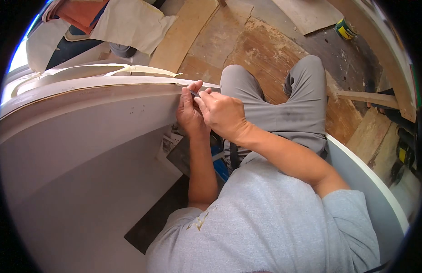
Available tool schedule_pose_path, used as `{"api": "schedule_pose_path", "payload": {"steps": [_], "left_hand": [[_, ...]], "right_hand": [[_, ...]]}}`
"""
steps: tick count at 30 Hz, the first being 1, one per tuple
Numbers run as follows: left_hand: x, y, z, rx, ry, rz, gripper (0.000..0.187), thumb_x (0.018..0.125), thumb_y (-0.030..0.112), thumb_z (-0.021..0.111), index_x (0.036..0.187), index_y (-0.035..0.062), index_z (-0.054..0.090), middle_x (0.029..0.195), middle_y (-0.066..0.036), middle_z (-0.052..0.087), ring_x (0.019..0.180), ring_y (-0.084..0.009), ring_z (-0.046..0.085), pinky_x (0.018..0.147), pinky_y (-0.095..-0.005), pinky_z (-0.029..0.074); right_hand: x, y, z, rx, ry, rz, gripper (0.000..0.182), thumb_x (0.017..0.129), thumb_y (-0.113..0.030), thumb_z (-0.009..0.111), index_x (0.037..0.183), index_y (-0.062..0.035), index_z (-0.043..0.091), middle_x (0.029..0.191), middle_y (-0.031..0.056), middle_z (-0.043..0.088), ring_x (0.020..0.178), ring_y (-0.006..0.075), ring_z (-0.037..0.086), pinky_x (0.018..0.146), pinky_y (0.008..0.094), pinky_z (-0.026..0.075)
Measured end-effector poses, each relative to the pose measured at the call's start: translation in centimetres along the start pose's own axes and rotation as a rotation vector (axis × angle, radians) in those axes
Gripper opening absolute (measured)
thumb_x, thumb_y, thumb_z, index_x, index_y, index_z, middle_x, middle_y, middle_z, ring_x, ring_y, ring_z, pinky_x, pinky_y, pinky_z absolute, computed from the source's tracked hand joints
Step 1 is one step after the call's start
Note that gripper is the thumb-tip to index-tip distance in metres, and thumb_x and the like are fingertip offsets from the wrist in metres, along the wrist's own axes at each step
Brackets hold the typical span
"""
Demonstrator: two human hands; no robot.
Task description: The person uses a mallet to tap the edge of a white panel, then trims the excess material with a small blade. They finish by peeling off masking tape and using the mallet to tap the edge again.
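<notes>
At the top edge of a white curved panel (97, 93), both hands meet. My right hand (225, 116) pinches a thin dark blade-like tool (194, 93) between its closed fingertips. My left hand (191, 113) is closed beside it, with its thumb and fingers at the other end of the tool and right by the panel's edge. The tool's exact kind is mostly hidden by the fingers. Along the far side of the edge lies a loose pale strip (147, 69), its end close to my left fingertips.
My knees (240, 79) stand beyond the panel, over a worn wooden floor (265, 54). Boards (186, 32) and a dark green tin (345, 29) lie farther off. Red cloth (81, 16) is at the top left. A second white panel edge (370, 175) curves on my right.
</notes>
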State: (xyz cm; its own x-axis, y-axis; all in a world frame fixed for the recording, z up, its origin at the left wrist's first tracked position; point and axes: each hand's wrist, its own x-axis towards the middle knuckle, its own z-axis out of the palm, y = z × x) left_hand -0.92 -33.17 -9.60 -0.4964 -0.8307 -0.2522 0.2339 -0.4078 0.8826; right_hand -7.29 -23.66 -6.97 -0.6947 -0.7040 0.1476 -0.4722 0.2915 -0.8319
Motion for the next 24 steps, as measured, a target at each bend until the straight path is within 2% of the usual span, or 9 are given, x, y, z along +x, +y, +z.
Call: {"api": "schedule_pose_path", "payload": {"steps": [2,7,11,15,18,21,23,24], "left_hand": [[0.3,-0.1,0.2,0.01,0.035,0.064,0.038,0.117,0.032,0.059,0.124,-0.0034,0.07,0.123,-0.019,0.077,0.105,-0.0276,0.076,0.092,-0.0407,0.063],[-0.3,0.0,-0.6,0.025,0.018,0.034,0.038,0.116,0.032,0.059,0.125,-0.0039,0.07,0.122,-0.021,0.077,0.104,-0.0296,0.076,0.093,-0.0431,0.063],[-0.5,0.3,-0.4,-0.044,-0.042,0.026,0.037,0.117,0.029,0.059,0.122,-0.0057,0.071,0.119,-0.021,0.079,0.099,-0.0298,0.079,0.09,-0.0426,0.065],[-0.7,-0.1,-0.9,-0.041,-0.042,0.007,0.037,0.117,0.028,0.058,0.124,-0.0059,0.07,0.119,-0.022,0.078,0.099,-0.0303,0.079,0.091,-0.0426,0.066],[-0.7,-0.5,-1.2,-0.037,-0.046,0.013,0.037,0.117,0.028,0.057,0.124,-0.0059,0.071,0.121,-0.022,0.078,0.103,-0.031,0.078,0.092,-0.0427,0.066],[-0.6,-0.5,-1.2,-0.027,-0.062,0.028,0.039,0.118,0.029,0.056,0.132,-0.0058,0.067,0.126,-0.023,0.077,0.105,-0.0314,0.079,0.092,-0.0423,0.066],[-0.8,0.1,-1.0,0.045,-0.064,-0.022,0.045,0.118,0.034,0.053,0.14,-0.0033,0.063,0.142,-0.022,0.071,0.131,-0.0358,0.068,0.114,-0.0505,0.054],[-0.8,0.3,-0.5,0.042,-0.064,-0.02,0.045,0.118,0.034,0.053,0.14,-0.0033,0.063,0.142,-0.022,0.071,0.131,-0.0358,0.068,0.114,-0.0505,0.054]], "right_hand": [[0.1,0.3,0.0,0.082,0.012,0.004,0.024,0.105,-0.027,0.067,0.097,-0.0062,0.076,0.083,0.0169,0.074,0.076,0.0367,0.075,0.065,0.0478,0.058],[-0.3,0.9,0.5,0.23,0.058,-0.008,0.024,0.105,-0.025,0.066,0.092,-0.0068,0.075,0.083,0.0187,0.073,0.079,0.0404,0.073,0.072,0.0502,0.057],[-0.4,0.4,-0.5,0.238,-0.008,0.047,0.023,0.104,-0.026,0.068,0.097,-0.0064,0.079,0.085,0.0199,0.075,0.08,0.041,0.074,0.072,0.0503,0.058],[-0.4,0.3,-1.1,0.235,-0.077,0.112,0.024,0.103,-0.026,0.069,0.101,-0.0061,0.081,0.088,0.0202,0.076,0.081,0.0411,0.075,0.073,0.0502,0.058],[-0.5,0.6,-1.1,0.175,-0.051,0.081,0.023,0.103,-0.027,0.069,0.102,-0.0066,0.081,0.088,0.0186,0.077,0.081,0.0401,0.075,0.072,0.0498,0.058],[-0.4,0.9,-1.6,0.11,-0.034,0.047,0.023,0.103,-0.027,0.07,0.104,-0.0073,0.08,0.087,0.0164,0.077,0.08,0.0392,0.075,0.071,0.0496,0.058],[-0.3,1.2,-1.9,0.089,-0.039,0.033,0.023,0.103,-0.028,0.07,0.105,-0.0075,0.08,0.087,0.016,0.077,0.08,0.0389,0.075,0.071,0.0496,0.058],[-0.3,1.3,-2.1,0.068,-0.045,0.023,0.023,0.103,-0.028,0.07,0.106,-0.0078,0.08,0.087,0.0156,0.077,0.079,0.0386,0.075,0.071,0.0496,0.058]]}}
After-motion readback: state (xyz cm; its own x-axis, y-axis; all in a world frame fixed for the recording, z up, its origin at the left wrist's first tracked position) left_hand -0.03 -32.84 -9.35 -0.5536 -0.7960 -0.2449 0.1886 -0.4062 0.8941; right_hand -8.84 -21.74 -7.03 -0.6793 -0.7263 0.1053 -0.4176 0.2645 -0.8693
